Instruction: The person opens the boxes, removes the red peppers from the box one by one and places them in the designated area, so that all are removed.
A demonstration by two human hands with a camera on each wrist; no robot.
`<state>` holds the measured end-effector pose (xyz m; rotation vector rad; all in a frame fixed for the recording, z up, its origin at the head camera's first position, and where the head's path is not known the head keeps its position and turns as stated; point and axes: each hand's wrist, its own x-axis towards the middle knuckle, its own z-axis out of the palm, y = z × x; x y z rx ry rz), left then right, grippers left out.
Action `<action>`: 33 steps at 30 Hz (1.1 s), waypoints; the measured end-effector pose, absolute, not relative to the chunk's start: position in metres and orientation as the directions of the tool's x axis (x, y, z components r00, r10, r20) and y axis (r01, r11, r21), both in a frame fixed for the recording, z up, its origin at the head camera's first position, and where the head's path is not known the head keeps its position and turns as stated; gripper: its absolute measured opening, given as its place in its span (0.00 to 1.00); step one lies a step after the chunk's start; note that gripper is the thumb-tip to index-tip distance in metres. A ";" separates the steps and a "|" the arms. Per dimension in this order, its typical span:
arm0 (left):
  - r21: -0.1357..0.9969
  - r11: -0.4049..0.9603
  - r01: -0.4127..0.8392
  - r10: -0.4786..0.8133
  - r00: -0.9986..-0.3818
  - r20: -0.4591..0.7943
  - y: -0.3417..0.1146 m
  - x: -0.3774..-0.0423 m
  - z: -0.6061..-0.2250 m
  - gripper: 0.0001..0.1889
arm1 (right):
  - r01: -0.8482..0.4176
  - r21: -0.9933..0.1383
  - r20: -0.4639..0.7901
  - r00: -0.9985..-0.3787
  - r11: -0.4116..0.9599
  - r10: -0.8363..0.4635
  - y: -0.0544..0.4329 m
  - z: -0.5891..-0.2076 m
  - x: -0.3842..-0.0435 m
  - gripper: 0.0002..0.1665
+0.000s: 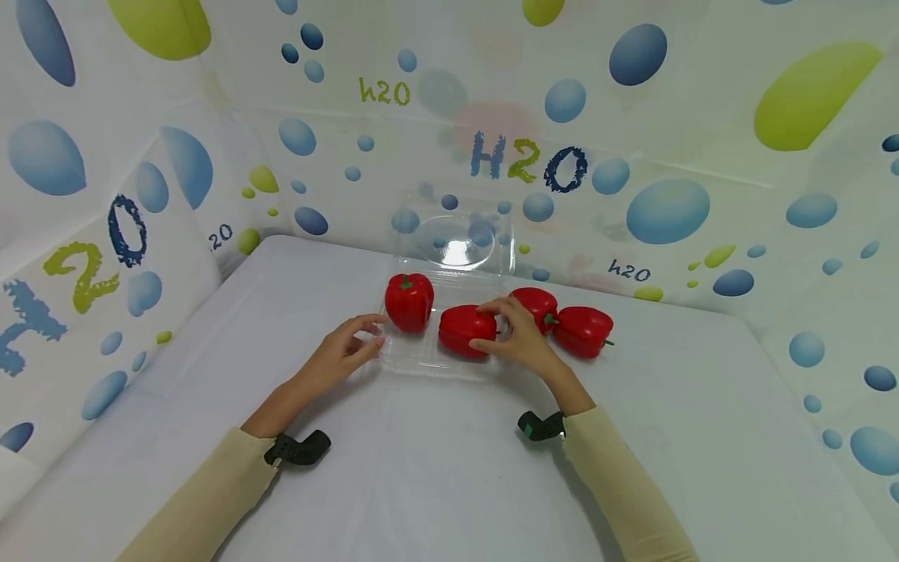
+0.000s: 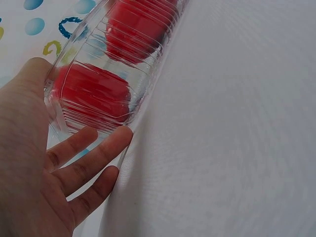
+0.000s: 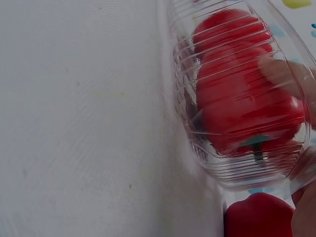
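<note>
Plainly, the head view shows a clear, hinged plastic container [image 1: 421,365] on a white-covered counter [image 1: 421,468], its transparent lid [image 1: 449,234] raised at the back. A glossy red bell pepper with a green stem [image 1: 410,304] sits in the container's left half. A second red bell pepper [image 1: 463,332] lies on its side in the right half, and the right hand [image 1: 520,332] pinches it, its grip curved over the stem end. Just right of the container, a third red bell pepper [image 1: 531,303] and a fourth red bell pepper [image 1: 583,332] rest side by side. The left hand [image 1: 344,347] is at the container's left edge, its grip loosely spread. Both forearms wear beige sleeves [image 1: 625,484].

From the left wrist, the left hand's fingers are apart and nearly straight beside the ribbed end wall, with the thumb by the rim; both peppers inside show red through the plastic.

From the right wrist, a digit of the right hand shows through the clear side against the second pepper, whose stem faces the near end wall; another red pepper lies outside, close to that wall.
</note>
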<state>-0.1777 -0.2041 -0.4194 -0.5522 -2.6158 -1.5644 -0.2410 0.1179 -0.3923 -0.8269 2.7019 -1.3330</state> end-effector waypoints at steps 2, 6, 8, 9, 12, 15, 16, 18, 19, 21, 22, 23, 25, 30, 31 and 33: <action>0.844 0.426 0.324 0.280 -0.935 0.218 -0.204 -0.178 -0.420 0.22 | -0.452 -0.743 0.215 -0.859 0.493 -0.464 0.118 -0.393 -0.241 0.32; 0.845 0.424 0.327 0.280 -0.934 0.221 -0.205 -0.177 -0.421 0.22 | -0.471 -0.737 0.237 -0.852 0.486 -0.467 0.118 -0.393 -0.240 0.31; 0.844 0.426 0.328 0.281 -0.934 0.221 -0.205 -0.177 -0.421 0.22 | -0.477 -0.739 0.244 -0.848 0.476 -0.470 0.118 -0.393 -0.239 0.31; 0.842 0.428 0.328 0.282 -0.934 0.221 -0.205 -0.177 -0.421 0.22 | -0.475 -0.743 0.244 -0.849 0.472 -0.470 0.118 -0.393 -0.239 0.31; 0.841 0.429 0.330 0.284 -0.933 0.221 -0.206 -0.176 -0.421 0.22 | -0.461 -0.759 0.235 -0.852 0.460 -0.467 0.119 -0.393 -0.238 0.30; 0.841 0.430 0.330 0.281 -0.934 0.223 -0.205 -0.177 -0.421 0.22 | -0.445 -0.779 0.227 -0.857 0.441 -0.463 0.119 -0.394 -0.238 0.30; 0.842 0.427 0.329 0.279 -0.934 0.223 -0.205 -0.177 -0.421 0.22 | -0.441 -0.784 0.226 -0.858 0.436 -0.461 0.119 -0.395 -0.238 0.31; 0.844 0.424 0.328 0.277 -0.934 0.223 -0.205 -0.177 -0.421 0.23 | -0.436 -0.792 0.227 -0.860 0.427 -0.457 0.119 -0.395 -0.239 0.31; 0.845 0.423 0.327 0.277 -0.934 0.223 -0.205 -0.178 -0.421 0.23 | -0.434 -0.795 0.228 -0.861 0.424 -0.454 0.119 -0.395 -0.238 0.31; 0.845 0.421 0.329 0.280 -0.934 0.223 -0.205 -0.178 -0.421 0.23 | -0.430 -0.799 0.229 -0.864 0.421 -0.448 0.120 -0.396 -0.238 0.31; 0.844 0.423 0.330 0.282 -0.933 0.223 -0.206 -0.178 -0.421 0.23 | -0.429 -0.800 0.231 -0.865 0.419 -0.445 0.120 -0.395 -0.238 0.31; 0.843 0.424 0.331 0.284 -0.933 0.223 -0.206 -0.178 -0.421 0.23 | -0.431 -0.802 0.236 -0.865 0.414 -0.443 0.120 -0.396 -0.238 0.32; 0.841 0.427 0.331 0.285 -0.932 0.222 -0.206 -0.178 -0.421 0.23 | -0.434 -0.803 0.247 -0.866 0.408 -0.435 0.121 -0.396 -0.237 0.32; 0.847 0.424 0.321 0.281 -0.935 0.214 -0.206 -0.178 -0.421 0.23 | -0.443 -0.797 0.277 -0.872 0.411 -0.403 0.122 -0.396 -0.236 0.33; 0.848 0.424 0.319 0.279 -0.936 0.213 -0.206 -0.178 -0.421 0.23 | -0.444 -0.795 0.281 -0.874 0.414 -0.397 0.122 -0.396 -0.236 0.33; 0.848 0.425 0.317 0.277 -0.937 0.212 -0.206 -0.177 -0.421 0.23 | -0.444 -0.794 0.287 -0.876 0.415 -0.388 0.122 -0.395 -0.234 0.34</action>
